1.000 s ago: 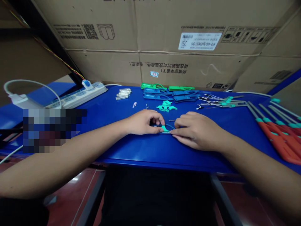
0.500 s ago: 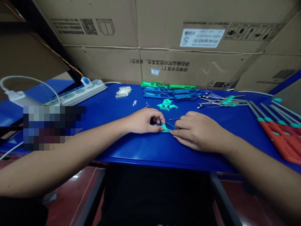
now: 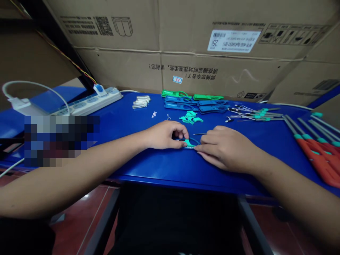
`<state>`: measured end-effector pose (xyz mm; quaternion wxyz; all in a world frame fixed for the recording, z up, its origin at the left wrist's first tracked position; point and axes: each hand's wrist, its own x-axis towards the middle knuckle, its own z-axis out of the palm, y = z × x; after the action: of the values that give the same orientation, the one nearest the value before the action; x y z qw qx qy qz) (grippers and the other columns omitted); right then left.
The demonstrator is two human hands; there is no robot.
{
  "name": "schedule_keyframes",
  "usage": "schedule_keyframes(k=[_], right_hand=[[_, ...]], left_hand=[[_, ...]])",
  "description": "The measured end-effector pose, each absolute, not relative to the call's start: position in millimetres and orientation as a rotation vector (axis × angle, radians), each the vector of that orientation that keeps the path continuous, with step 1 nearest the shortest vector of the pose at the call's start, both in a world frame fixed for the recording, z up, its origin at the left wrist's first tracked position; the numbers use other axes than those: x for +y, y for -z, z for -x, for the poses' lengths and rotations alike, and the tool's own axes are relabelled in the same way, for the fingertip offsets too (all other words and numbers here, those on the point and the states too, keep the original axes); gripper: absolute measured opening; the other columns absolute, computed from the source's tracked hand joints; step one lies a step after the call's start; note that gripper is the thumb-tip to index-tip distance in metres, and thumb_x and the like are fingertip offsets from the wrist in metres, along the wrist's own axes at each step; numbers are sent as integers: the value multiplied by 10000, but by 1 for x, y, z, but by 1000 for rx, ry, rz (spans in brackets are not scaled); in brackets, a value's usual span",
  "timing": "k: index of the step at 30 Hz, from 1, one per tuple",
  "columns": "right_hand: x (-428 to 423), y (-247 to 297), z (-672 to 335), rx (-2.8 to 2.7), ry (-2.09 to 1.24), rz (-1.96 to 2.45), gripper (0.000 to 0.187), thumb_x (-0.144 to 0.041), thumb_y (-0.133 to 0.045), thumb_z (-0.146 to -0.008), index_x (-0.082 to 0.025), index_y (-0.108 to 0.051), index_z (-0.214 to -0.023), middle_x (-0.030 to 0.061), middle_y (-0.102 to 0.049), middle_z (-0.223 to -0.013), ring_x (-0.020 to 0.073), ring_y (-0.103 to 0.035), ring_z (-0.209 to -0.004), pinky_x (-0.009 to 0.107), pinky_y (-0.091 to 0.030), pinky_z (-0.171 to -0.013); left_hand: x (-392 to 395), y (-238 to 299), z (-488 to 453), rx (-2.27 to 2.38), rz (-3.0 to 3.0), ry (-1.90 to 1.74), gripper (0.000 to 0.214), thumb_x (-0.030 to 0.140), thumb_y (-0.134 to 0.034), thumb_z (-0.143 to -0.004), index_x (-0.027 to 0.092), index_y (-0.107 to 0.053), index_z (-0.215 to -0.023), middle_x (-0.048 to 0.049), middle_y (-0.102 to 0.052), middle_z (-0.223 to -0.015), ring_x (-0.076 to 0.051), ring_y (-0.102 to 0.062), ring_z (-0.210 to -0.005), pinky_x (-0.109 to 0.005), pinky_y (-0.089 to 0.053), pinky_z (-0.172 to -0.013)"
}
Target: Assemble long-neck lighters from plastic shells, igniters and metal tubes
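Note:
My left hand (image 3: 166,134) and my right hand (image 3: 225,147) meet at the middle of the blue table (image 3: 159,166). Both have curled fingers pressed on a small blue part with a teal insert (image 3: 189,143) lying flat between them. A thin metal pin (image 3: 199,134) pokes out just above my right fingers. Loose teal pieces (image 3: 191,118) lie just beyond the hands.
Blue and green plastic shells (image 3: 195,102) lie in a row at the back. Small clear tubes (image 3: 141,101) sit left of them. A white power strip (image 3: 87,102) lies at the far left. Wired parts (image 3: 252,114) and orange-handled tools (image 3: 318,152) fill the right. Cardboard boxes (image 3: 186,46) stand behind.
Both hands stay on the small part with only slight finger shifts. The view has drifted a little.

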<state>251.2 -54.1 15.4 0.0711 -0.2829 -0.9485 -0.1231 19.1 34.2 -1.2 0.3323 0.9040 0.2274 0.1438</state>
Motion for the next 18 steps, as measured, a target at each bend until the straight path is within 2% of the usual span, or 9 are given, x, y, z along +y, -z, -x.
schedule_keyframes(k=[14, 16, 18], right_hand=[[-57, -15, -249, -2861, 585, 762, 295, -206, -451, -1000, -161, -742, -982, 33, -655, -718, 169, -520, -661, 353, -251, -641], [-57, -15, -249, -2868, 492, 802, 294, -222, -458, -996, -157, -744, -991, 47, -675, -746, 175, -547, -684, 350, -282, -654], [-57, -16, -248, -2855, 228, 918, 275, -259, -492, -979, -170, -743, -1049, 54, -697, -805, 176, -581, -715, 336, -337, -678]], left_hand=[[35, 3, -19, 610, -2354, -388, 209, 271, -719, -783, 164, -707, -962, -13, -650, -845, -122, -603, -790, -250, -464, -715], [34, 3, -19, 608, -2351, -393, 206, 270, -720, -784, 163, -707, -960, -13, -650, -844, -121, -603, -789, -249, -465, -716], [34, 3, -19, 608, -2348, -394, 203, 269, -720, -786, 165, -706, -959, -14, -651, -846, -121, -604, -792, -249, -467, -722]])
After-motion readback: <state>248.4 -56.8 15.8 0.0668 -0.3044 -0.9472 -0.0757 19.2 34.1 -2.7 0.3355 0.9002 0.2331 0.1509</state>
